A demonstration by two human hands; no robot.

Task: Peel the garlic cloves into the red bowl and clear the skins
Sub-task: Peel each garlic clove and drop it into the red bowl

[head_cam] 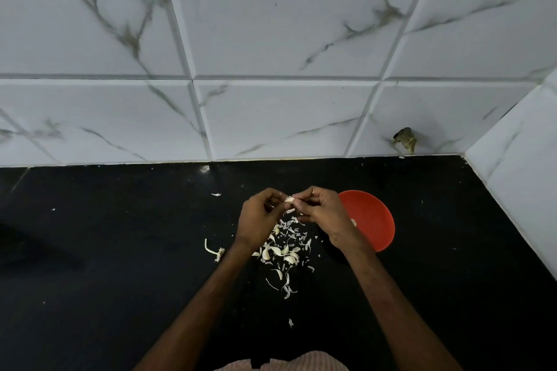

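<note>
Above scattered skins (283, 247), left hand (256, 217), right hand (322, 211) pinch clove (289, 199) — red bowl (373, 220) beside.

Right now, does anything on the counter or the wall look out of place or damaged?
Yes. Garlic skins lie strewn on the black counter, outside the red bowl, with one flake far off. At the foot of the tiled wall, near the right corner, a dark greenish lump looks odd; what it is cannot be told.
</note>
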